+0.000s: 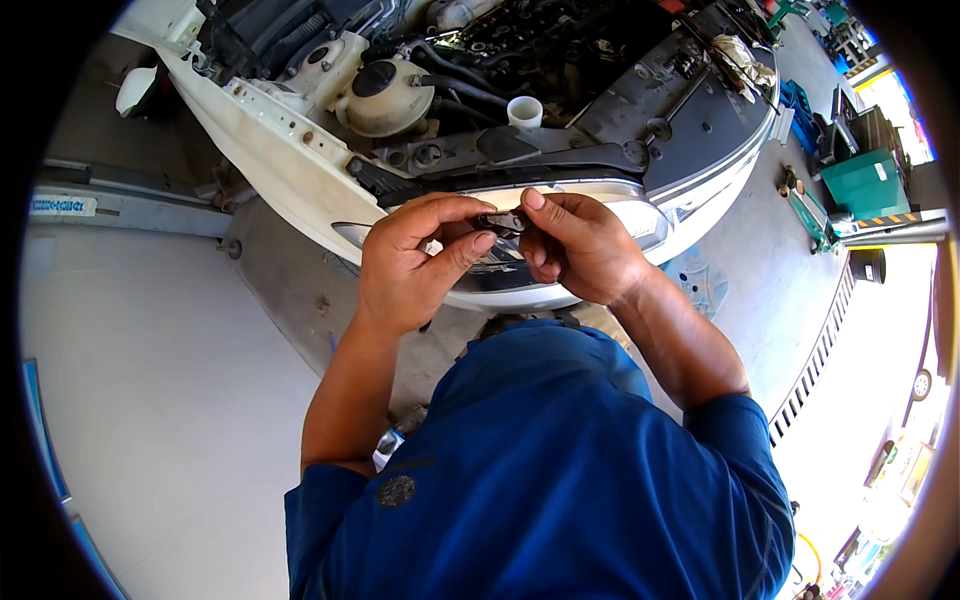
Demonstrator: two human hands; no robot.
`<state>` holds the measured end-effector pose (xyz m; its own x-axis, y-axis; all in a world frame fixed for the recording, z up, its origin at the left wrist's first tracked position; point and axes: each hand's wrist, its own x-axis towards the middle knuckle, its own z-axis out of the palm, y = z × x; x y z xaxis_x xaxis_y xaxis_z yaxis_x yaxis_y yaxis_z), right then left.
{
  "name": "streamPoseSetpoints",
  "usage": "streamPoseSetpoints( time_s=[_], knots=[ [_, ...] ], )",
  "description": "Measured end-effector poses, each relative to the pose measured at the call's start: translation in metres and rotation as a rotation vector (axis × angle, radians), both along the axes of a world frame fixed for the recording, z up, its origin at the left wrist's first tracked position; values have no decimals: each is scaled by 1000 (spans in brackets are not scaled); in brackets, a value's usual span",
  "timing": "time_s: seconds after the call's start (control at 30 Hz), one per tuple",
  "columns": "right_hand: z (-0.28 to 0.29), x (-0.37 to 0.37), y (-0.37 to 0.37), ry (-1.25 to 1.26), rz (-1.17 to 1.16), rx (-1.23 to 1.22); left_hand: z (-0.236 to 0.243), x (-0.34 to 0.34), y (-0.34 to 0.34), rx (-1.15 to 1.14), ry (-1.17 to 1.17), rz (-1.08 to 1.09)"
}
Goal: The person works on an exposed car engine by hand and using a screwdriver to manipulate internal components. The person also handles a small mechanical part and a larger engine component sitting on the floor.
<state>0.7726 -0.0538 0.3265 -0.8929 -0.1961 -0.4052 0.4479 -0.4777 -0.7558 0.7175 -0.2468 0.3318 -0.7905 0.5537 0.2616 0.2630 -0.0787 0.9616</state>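
Observation:
Both hands meet in front of the car's headlight (640, 225), above the bumper. Between them is a small dark metal part (503, 223), with a shiny spot on it. My left hand (408, 262) is closed, pinching the part's left end between thumb and fingers. On the other end, the thumb and curled fingers of my right hand (588, 246) grip it. The fingers cover much of the part, so its exact kind does not show.
Ahead is the open engine bay of a white car (290, 205), with a round coolant tank (385, 98) and a white cup (524, 112) on the front panel. A crumpled cloth (738, 62) lies at the right. A green floor jack (808, 212) and green cabinet (866, 192) stand farther right.

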Motion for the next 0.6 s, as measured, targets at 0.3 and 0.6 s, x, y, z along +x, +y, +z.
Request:
streamPoseSetpoints(
  time_s=[0.3, 0.6],
  knots=[
    [-4, 10, 3, 563, -16, 492, -5, 9, 11, 52, -248, 72],
    [10, 6, 14, 810, -45, 846, 24, 0, 9, -337, 201, 14]
  ],
)
